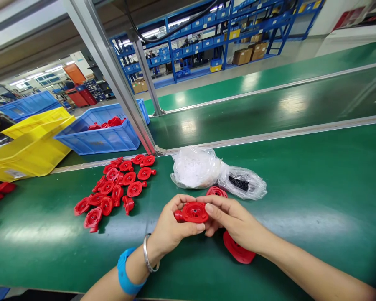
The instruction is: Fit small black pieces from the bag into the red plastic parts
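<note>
Holding red part (195, 212): both hands (178, 225) (230, 217). Blue bin (103, 140) behind, red parts (114, 122) inside.

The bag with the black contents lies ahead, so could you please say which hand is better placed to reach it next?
Probably the right hand: it is nearer the bag, while the left hand already supports the red part.

Blue wristband (127, 272) and silver bangle (148, 254), left wrist.
</note>
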`<state>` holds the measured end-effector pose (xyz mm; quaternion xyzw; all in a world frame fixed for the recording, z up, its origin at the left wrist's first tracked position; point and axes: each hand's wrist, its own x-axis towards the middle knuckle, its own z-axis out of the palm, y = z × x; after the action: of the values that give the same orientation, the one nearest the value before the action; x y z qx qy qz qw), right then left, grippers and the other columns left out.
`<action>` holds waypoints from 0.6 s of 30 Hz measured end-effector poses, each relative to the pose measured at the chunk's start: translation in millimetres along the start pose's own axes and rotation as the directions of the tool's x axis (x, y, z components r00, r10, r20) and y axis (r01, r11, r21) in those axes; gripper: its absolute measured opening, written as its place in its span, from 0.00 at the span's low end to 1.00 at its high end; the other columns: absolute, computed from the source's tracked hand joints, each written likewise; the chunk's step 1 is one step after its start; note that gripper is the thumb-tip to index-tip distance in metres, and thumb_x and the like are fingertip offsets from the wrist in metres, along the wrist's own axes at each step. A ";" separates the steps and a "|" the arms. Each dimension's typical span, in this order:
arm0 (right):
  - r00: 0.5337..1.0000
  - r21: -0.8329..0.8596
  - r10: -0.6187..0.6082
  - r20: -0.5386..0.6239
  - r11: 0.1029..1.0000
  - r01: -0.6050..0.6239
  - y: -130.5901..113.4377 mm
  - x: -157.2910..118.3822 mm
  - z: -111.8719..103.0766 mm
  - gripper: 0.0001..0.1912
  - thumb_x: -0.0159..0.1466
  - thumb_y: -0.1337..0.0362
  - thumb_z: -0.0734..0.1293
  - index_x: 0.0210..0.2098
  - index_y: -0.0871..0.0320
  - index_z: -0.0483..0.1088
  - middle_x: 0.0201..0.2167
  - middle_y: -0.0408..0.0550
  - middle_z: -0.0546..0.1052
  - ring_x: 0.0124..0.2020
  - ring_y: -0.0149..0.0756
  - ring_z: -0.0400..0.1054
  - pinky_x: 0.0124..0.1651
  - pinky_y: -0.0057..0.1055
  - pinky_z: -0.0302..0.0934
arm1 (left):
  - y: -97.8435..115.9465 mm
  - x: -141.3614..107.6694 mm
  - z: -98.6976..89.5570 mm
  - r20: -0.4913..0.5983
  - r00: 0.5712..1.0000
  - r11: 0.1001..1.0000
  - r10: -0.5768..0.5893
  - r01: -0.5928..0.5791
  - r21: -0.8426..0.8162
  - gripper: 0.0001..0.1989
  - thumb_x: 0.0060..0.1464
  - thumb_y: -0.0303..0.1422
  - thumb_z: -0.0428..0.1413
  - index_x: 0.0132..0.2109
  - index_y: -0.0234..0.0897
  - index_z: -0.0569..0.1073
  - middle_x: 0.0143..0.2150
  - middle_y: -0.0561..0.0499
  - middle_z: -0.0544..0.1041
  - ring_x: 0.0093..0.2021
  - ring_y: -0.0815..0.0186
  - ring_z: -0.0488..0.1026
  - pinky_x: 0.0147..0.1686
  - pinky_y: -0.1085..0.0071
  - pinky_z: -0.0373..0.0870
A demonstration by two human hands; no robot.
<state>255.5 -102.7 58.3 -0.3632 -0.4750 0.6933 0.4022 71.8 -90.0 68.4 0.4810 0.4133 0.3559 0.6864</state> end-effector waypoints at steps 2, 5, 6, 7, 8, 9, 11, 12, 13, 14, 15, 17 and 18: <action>1.000 -0.045 -0.002 -0.005 0.999 0.002 2.0 0.3 -0.3 0.27 0.64 0.46 0.65 0.52 0.62 0.67 0.36 0.51 0.78 0.28 0.31 0.74 0.33 0.28 0.71 | 0.2 -1.0 -2.4 0.026 1.000 0.997 0.006 -0.008 0.082 0.29 0.36 0.31 0.69 0.46 0.35 0.68 0.37 0.52 0.76 0.34 0.70 0.73 0.37 0.73 0.69; 0.995 -0.226 -0.063 -0.075 0.973 0.044 2.0 -1.8 -3.4 0.26 0.66 0.47 0.63 0.54 0.61 0.65 0.37 0.51 0.77 0.31 0.35 0.75 0.34 0.32 0.73 | 4.6 1.7 -12.4 0.069 0.987 0.889 0.144 -0.160 0.429 0.28 0.41 0.30 0.65 0.51 0.38 0.67 0.43 0.49 0.75 0.40 0.65 0.73 0.42 0.67 0.71; 0.989 -0.324 -0.108 -0.105 0.944 0.068 0.4 -3.1 -6.0 0.25 0.66 0.48 0.63 0.54 0.60 0.66 0.37 0.51 0.77 0.33 0.36 0.75 0.35 0.32 0.73 | 6.9 4.5 -18.3 0.085 0.971 0.777 0.223 -0.230 0.587 0.27 0.43 0.29 0.63 0.52 0.38 0.68 0.45 0.48 0.75 0.42 0.63 0.73 0.44 0.65 0.70; 0.977 -0.436 -0.167 -0.129 0.895 0.095 -2.2 -4.5 -9.5 0.23 0.67 0.50 0.63 0.53 0.59 0.67 0.37 0.51 0.77 0.34 0.36 0.75 0.35 0.32 0.72 | 9.4 8.2 -25.6 0.099 0.949 0.620 0.301 -0.273 0.735 0.25 0.45 0.29 0.61 0.53 0.38 0.68 0.46 0.47 0.74 0.44 0.61 0.72 0.46 0.63 0.69; 0.962 -0.551 -0.235 -0.141 0.825 0.121 -5.7 -5.9 -14.0 0.20 0.67 0.51 0.63 0.51 0.58 0.68 0.37 0.50 0.77 0.33 0.36 0.75 0.34 0.31 0.72 | 11.8 12.7 -34.1 0.108 0.925 0.451 0.365 -0.276 0.849 0.23 0.47 0.29 0.59 0.52 0.37 0.69 0.47 0.46 0.74 0.46 0.60 0.71 0.49 0.61 0.68; 0.944 -0.661 -0.301 -0.135 0.737 0.140 -9.8 -7.2 -19.4 0.18 0.67 0.52 0.63 0.49 0.57 0.70 0.37 0.50 0.78 0.32 0.36 0.74 0.33 0.30 0.70 | 14.0 17.6 -43.6 0.106 0.905 0.309 0.411 -0.248 0.918 0.21 0.48 0.29 0.59 0.52 0.36 0.70 0.47 0.45 0.74 0.48 0.57 0.69 0.51 0.58 0.66; 0.921 -0.832 -0.383 -0.074 0.533 0.155 -19.5 -9.1 -32.1 0.15 0.66 0.54 0.62 0.43 0.56 0.73 0.34 0.49 0.79 0.28 0.35 0.72 0.28 0.30 0.66 | 17.0 27.5 -63.1 0.054 0.885 0.136 0.463 -0.131 0.982 0.20 0.49 0.32 0.58 0.51 0.34 0.70 0.49 0.42 0.74 0.51 0.51 0.66 0.52 0.50 0.63; 0.926 -0.888 -0.375 -0.039 0.438 0.140 -24.5 -9.9 -38.5 0.13 0.66 0.55 0.62 0.41 0.55 0.74 0.32 0.48 0.79 0.26 0.35 0.72 0.26 0.30 0.63 | 17.7 31.9 -72.2 0.009 0.879 0.086 0.476 -0.057 0.995 0.21 0.49 0.33 0.59 0.51 0.34 0.71 0.50 0.40 0.74 0.53 0.48 0.64 0.51 0.47 0.62; 0.945 -0.929 -0.325 -0.015 0.355 0.107 -29.2 -10.7 -44.6 0.12 0.66 0.56 0.62 0.38 0.54 0.74 0.30 0.46 0.78 0.25 0.35 0.71 0.25 0.30 0.61 | 18.0 35.7 -80.2 -0.043 0.873 0.051 0.485 0.020 0.998 0.21 0.49 0.34 0.59 0.51 0.35 0.71 0.52 0.40 0.73 0.54 0.45 0.62 0.50 0.46 0.61; 0.968 -0.959 -0.251 -0.013 0.278 0.059 -33.4 -11.5 -49.7 0.11 0.65 0.58 0.61 0.35 0.54 0.74 0.29 0.45 0.78 0.26 0.36 0.71 0.26 0.30 0.59 | 17.9 38.8 -86.9 -0.091 0.866 0.017 0.491 0.095 0.995 0.22 0.49 0.35 0.60 0.52 0.36 0.71 0.53 0.39 0.72 0.55 0.43 0.60 0.49 0.45 0.61; 0.985 -0.979 -0.169 -0.036 0.206 0.000 -36.8 -12.2 -53.8 0.10 0.65 0.60 0.61 0.34 0.54 0.74 0.28 0.45 0.78 0.26 0.36 0.71 0.27 0.30 0.58 | 17.8 41.1 -92.0 -0.133 0.859 -0.022 0.495 0.165 0.986 0.22 0.49 0.35 0.60 0.52 0.37 0.72 0.55 0.40 0.71 0.56 0.43 0.59 0.48 0.46 0.61; 0.992 -0.989 -0.041 -0.122 0.085 -0.118 -40.7 -13.2 -57.8 0.09 0.65 0.61 0.61 0.34 0.54 0.72 0.27 0.45 0.77 0.28 0.38 0.71 0.29 0.31 0.57 | 17.5 43.3 -97.5 -0.181 0.848 -0.071 0.497 0.248 0.966 0.23 0.49 0.34 0.59 0.53 0.37 0.71 0.57 0.40 0.69 0.56 0.43 0.58 0.48 0.47 0.62; 0.988 -0.987 -0.001 -0.152 0.046 -0.151 -41.1 -13.2 -57.7 0.09 0.65 0.61 0.61 0.36 0.55 0.71 0.28 0.46 0.77 0.29 0.40 0.71 0.30 0.31 0.56 | 17.3 43.2 -97.6 -0.185 0.846 -0.082 0.500 0.259 0.962 0.24 0.48 0.33 0.59 0.54 0.37 0.71 0.58 0.40 0.68 0.57 0.43 0.58 0.49 0.47 0.61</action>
<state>320.8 -84.2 82.5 -0.6019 -0.7788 0.1740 0.0300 -1.1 -11.0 56.1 0.7485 0.6504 0.1125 -0.0630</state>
